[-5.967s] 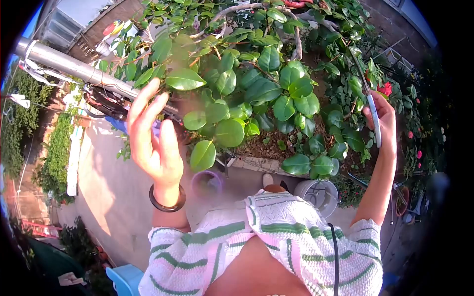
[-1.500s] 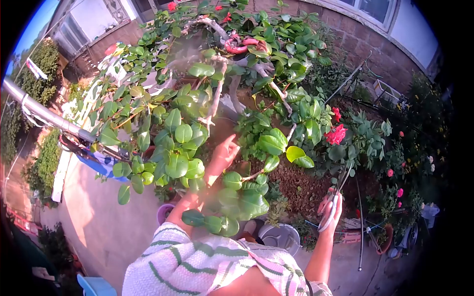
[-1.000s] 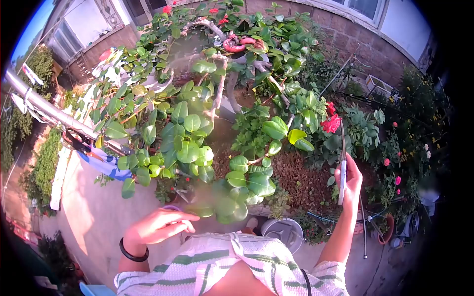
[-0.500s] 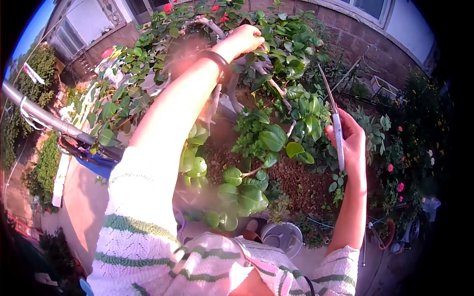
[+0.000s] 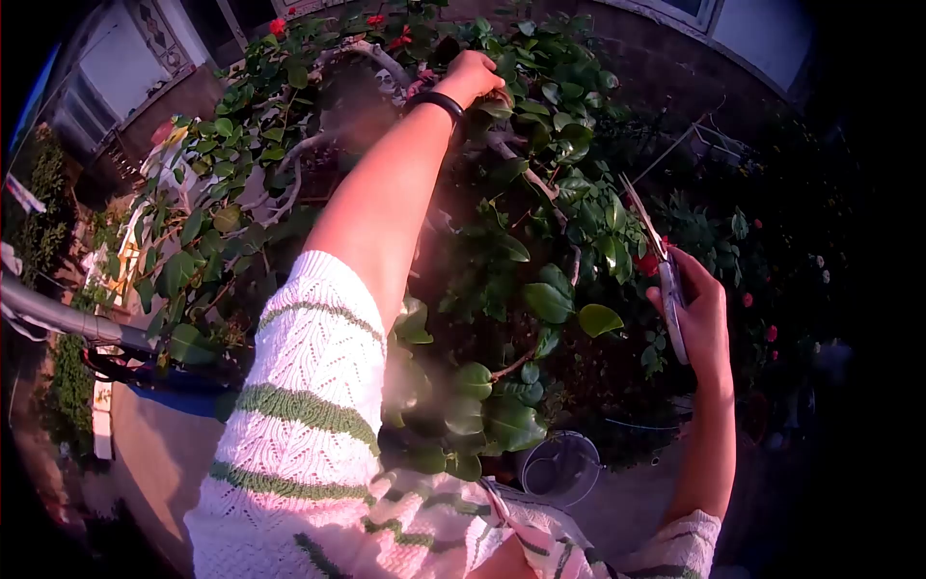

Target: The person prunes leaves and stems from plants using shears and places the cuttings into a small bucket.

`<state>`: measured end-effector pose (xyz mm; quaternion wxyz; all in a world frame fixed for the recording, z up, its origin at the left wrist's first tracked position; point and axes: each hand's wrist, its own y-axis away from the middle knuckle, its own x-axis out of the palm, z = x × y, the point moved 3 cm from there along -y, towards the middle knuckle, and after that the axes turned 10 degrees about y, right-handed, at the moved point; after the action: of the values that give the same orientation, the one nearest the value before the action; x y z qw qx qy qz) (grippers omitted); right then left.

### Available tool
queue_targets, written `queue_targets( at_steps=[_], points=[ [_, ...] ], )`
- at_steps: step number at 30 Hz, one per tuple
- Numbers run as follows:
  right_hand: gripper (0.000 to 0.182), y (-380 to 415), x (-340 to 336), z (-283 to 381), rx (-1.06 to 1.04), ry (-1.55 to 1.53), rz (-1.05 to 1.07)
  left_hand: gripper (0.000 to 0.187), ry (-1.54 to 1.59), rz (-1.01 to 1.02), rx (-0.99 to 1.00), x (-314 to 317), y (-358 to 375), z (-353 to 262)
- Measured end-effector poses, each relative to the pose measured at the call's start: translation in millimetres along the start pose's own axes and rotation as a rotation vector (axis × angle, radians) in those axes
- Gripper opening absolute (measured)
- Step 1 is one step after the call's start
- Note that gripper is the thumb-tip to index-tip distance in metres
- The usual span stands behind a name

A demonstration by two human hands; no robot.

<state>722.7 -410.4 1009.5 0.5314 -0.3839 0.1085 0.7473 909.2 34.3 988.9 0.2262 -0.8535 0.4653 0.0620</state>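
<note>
My left hand (image 5: pixel 473 79), with a dark bracelet (image 5: pixel 437 100) at the wrist, reaches across to the far top of a leafy shrub (image 5: pixel 569 135). Its fingers are pinched together among the leaves; I cannot tell what is between them. On the right, my right hand (image 5: pixel 702 311) is closed around the pale handle of a pair of scissors (image 5: pixel 672 314). Their long, narrow blades point up and away, tips slightly apart, beside the shrub's right-hand leaves. Thick bare branches (image 5: pixel 371 53) curve through the shrub near my left hand.
A clear bucket (image 5: pixel 559 468) stands on the ground below the shrub. A metal rail (image 5: pixel 77 314) runs along the left. Behind are a brick wall (image 5: pixel 675 72) and red flowers (image 5: pixel 278 27); pink flowers (image 5: pixel 771 333) grow in the shade at right.
The view has shifted and darkened. My left hand stays pinched at the top of the shrub. My right hand sits slightly lower and further right, and the scissors' tips now show apart.
</note>
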Motion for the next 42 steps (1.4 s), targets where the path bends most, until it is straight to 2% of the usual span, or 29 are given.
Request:
queue_targets(
  at_steps=[1,5,9,11,14,17,18,21,22,25,26,29,30,33,34,37,42],
  points=[
    [0.055,-8,1,9,-0.015,0.066,-0.016,0.019,0.077,0.098,-0.036,2,-3,2],
    [0.052,-51,5,45,-0.092,0.270,-0.041,0.012,-0.025,0.105,-0.035,13,-6,0],
    [0.058,-106,12,57,-0.132,0.494,0.034,0.010,-0.003,0.102,0.120,15,8,-29],
    [0.053,-127,20,60,-0.262,0.625,-0.047,0.010,0.054,0.107,0.091,15,5,-31],
    [0.054,-153,31,64,-0.301,0.737,0.038,0.007,0.112,0.091,0.043,13,2,-29],
    [0.052,-167,33,63,-0.301,0.751,0.061,0.008,0.263,0.111,-0.119,6,-9,-20],
    [0.053,-171,31,60,-0.271,0.770,0.092,0.011,0.253,0.051,-0.203,3,-12,-19],
    [0.053,-180,24,45,-0.273,0.734,-0.027,0.011,0.276,0.049,-0.254,-7,-22,1],
    [0.053,-183,21,43,-0.228,0.711,-0.021,0.007,0.431,0.075,-0.319,-11,-22,9],
    [0.044,-191,22,33,-0.351,0.728,-0.048,0.005,0.557,0.072,-0.258,-17,-6,-3],
    [0.037,-192,26,35,-0.396,0.778,-0.008,0.011,0.539,0.115,-0.250,-17,3,-14],
    [0.030,-200,41,33,-0.494,0.759,-0.046,0.009,0.627,0.040,-0.404,-11,4,-28],
    [0.026,-203,45,38,-0.502,0.774,-0.024,0.012,0.619,0.033,-0.402,-9,3,-31],
    [0.023,-220,56,40,-0.502,0.802,-0.017,0.010,0.742,0.155,-0.351,-12,8,-35],
    [0.023,-228,59,39,-0.488,0.842,0.008,0.010,0.677,0.112,-0.380,-7,2,-33],
    [0.039,-237,64,46,-0.414,0.913,0.135,0.008,0.684,0.063,-0.403,-1,-5,-29],
    [0.032,-247,75,48,-0.487,0.985,0.117,0.006,0.687,-0.025,-0.399,3,-11,-21]
  ],
)
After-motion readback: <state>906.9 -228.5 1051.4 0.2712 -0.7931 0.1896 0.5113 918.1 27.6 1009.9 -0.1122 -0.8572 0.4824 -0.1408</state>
